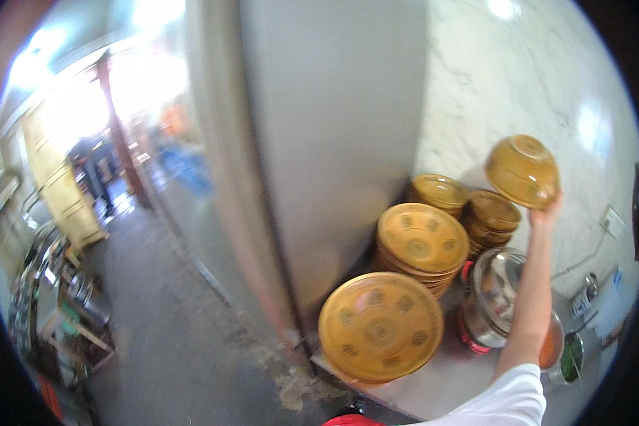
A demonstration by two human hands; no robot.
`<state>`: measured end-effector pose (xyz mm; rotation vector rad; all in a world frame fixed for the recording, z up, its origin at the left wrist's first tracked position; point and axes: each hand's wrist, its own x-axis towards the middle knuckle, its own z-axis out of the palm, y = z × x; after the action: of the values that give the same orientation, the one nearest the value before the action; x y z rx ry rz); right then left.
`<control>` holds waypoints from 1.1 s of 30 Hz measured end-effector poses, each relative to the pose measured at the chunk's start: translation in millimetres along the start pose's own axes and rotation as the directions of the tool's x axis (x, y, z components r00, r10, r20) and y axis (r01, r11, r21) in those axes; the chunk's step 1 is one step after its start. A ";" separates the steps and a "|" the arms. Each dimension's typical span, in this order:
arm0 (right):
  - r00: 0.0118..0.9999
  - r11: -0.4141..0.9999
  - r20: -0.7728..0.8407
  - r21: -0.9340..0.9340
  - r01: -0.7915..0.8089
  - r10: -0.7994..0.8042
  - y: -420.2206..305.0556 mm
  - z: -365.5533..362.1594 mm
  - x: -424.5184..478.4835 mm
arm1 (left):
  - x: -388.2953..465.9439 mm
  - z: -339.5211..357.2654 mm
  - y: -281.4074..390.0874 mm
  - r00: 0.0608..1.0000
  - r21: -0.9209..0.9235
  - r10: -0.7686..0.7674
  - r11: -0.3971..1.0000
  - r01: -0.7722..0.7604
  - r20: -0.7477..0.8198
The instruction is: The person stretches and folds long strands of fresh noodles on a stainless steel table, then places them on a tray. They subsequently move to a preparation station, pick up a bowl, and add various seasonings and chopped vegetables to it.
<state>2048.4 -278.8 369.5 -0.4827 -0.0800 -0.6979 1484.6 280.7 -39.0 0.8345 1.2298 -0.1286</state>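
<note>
My right hand (547, 212) reaches up on the right and grips a yellow-brown glazed bowl (523, 170) at its lower right side. The bowl is tipped over, its foot ring facing up, in front of the marbled wall. Below it stand a stack of brown bowls (492, 210) and another stack of yellow-brown bowls (439, 191). Nearer to me are a stack of patterned yellow plates (422, 237) and large patterned plates (381, 327). Partly behind my forearm is a lidded stainless steel pot (492, 298). My left hand is out of view.
A metal-grey panel (341, 133) rises beside the stacks. At right are a container of orange-red food (551, 341), one of chopped greens (570, 362) and a wall socket (613, 221) with a cord. A concrete floor (154, 330) runs left towards a person (93, 170).
</note>
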 end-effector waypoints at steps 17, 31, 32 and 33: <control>0.562 0.604 0.225 -0.357 -0.713 0.796 116.6 53.4 -618.9 | -108.3 -286.3 66.2 0.655 0.299 0.754 0.636 -0.711 -0.045; -0.909 0.600 0.360 -0.782 -0.171 0.210 248.1 270.2 -1297.8 | -244.2 -552.3 174.3 0.325 -0.278 0.765 0.198 -0.940 -0.555; -0.973 0.770 0.231 -0.616 -0.166 -0.024 235.8 281.8 -1339.8 | -257.5 -568.3 170.2 0.316 -0.342 0.681 0.101 -0.934 -0.661; -0.921 0.856 0.252 -0.357 -0.375 -0.299 202.4 296.6 -1374.1 | -267.2 -585.7 164.3 0.308 -0.382 0.581 -0.005 -0.924 -0.753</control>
<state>1147.9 811.3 236.9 -0.5561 -2.5404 1.0994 1015.2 671.0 223.0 0.5950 0.7850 1.6031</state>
